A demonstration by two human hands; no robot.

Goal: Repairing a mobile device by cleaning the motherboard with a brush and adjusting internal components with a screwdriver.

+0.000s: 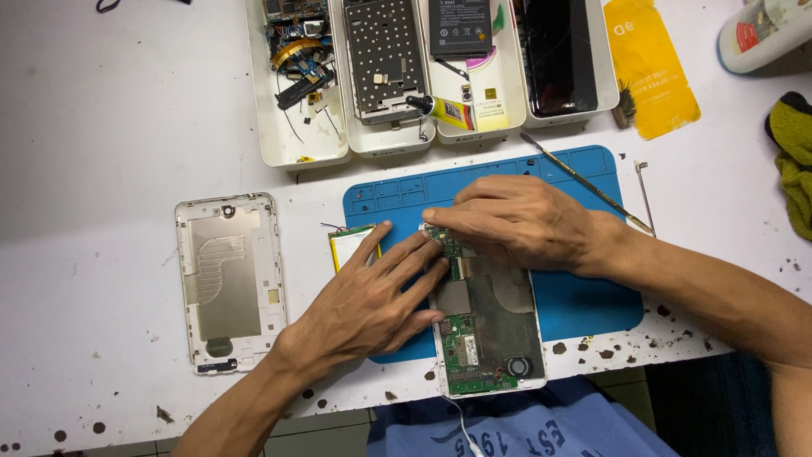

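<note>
Hands on opened phone (491,330), left hand (368,305) spread flat, right hand (524,222) fingertips pressed together on green circuit board (448,245), blue rubbery mat (584,305)

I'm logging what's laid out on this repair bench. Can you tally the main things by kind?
White trays: 4
Blue mat: 1
Opened phone body: 1
Detached back cover: 1
Loose battery: 1
Metal spudger: 1
Total: 9

Two hands (364,305) (524,222), four white trays (296,144), one blue mat (584,305), one back cover (228,283), perhaps one brush (626,106)
</note>
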